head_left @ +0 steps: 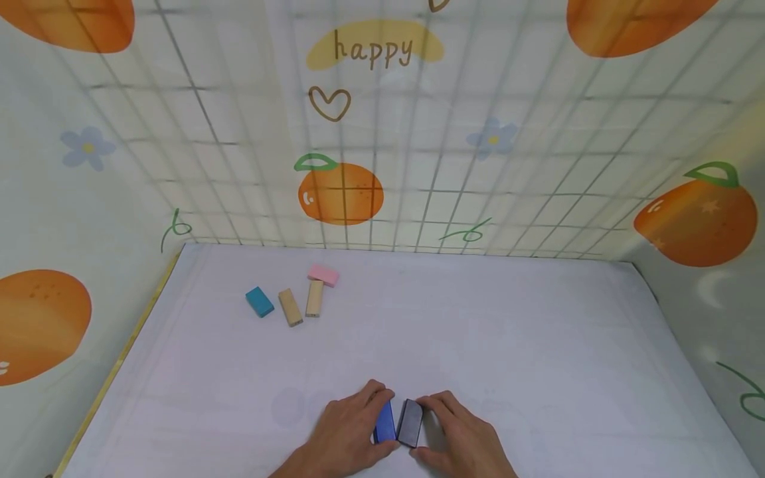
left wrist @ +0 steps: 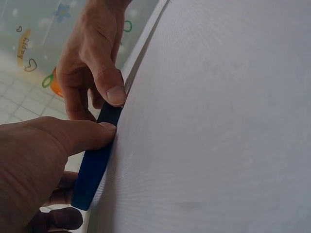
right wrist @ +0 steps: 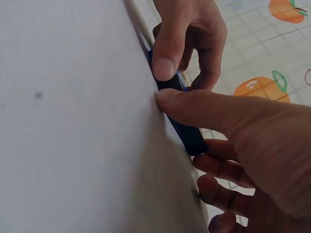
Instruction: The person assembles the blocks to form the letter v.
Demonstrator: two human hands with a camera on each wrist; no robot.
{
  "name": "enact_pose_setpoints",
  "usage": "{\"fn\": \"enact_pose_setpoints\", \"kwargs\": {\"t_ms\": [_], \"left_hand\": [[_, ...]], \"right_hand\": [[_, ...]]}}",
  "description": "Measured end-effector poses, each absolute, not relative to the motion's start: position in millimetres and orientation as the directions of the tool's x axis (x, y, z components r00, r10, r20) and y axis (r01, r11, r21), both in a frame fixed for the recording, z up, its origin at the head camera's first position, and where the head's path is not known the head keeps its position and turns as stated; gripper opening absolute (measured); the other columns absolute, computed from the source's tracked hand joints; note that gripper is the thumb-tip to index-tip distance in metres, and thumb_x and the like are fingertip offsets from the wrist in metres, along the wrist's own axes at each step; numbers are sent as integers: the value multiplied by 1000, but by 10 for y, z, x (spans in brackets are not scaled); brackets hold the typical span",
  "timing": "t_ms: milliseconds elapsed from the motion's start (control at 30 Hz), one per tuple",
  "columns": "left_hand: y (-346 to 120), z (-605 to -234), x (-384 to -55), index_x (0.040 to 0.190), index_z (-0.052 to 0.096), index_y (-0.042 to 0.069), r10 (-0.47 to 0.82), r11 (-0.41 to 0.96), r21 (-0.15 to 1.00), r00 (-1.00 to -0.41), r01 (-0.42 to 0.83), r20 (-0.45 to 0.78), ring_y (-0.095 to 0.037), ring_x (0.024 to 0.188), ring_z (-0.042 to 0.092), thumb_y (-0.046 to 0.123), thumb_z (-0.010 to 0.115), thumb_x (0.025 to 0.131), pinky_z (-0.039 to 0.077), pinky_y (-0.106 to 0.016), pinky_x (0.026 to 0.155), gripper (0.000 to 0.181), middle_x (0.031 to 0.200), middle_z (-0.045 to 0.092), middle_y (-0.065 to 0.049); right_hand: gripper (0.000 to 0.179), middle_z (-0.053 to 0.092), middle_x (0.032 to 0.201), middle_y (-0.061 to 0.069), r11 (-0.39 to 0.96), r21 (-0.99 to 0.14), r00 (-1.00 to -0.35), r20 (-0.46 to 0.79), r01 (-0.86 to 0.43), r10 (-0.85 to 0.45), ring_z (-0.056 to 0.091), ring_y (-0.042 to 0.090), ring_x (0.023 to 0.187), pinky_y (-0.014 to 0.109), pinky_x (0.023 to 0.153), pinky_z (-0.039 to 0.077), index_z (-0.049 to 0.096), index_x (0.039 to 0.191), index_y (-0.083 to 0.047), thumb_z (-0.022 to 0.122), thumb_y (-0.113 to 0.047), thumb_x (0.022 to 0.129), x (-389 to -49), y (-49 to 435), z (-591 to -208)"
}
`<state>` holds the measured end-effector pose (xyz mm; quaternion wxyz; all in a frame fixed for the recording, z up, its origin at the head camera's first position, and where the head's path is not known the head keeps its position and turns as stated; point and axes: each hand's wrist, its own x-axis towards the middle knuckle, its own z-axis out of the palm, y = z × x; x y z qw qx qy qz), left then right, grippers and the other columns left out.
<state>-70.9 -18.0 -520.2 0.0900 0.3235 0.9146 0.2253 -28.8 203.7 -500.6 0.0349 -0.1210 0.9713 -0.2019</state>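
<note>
Blue block: at the table's 6 o'clock side; long axis near 12–6, far end leaning toward 11. Left hand: pinches it, thumb at its 6 o'clock end, fingers at 12, spread about the block's length. Gray block: just beside, at blue's 3 o'clock; long axis near 12–6, far end leaning toward 1. Right hand: pinches it, thumb at 6, fingers at 12, similarly spread. Teal block, two tan blocks, pink block: well apart, toward 10–11.
</note>
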Motion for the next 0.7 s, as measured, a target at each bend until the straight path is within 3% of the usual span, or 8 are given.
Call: {"fn": "enact_pose_setpoints", "kwargs": {"t_ms": [700], "left_hand": [[-179,-5189,-716,137,56,17,631,692,467,-776,551,-20,-3,91,58,51,78,85,51,-19,70,67,128,54,4]], "right_hand": [[68,58,114,-8,889,-397,-965,-29,-229,-261,56,2,85,29,74,58,63,125,-19,92,-40,67,-294,2035,-4996]]}}
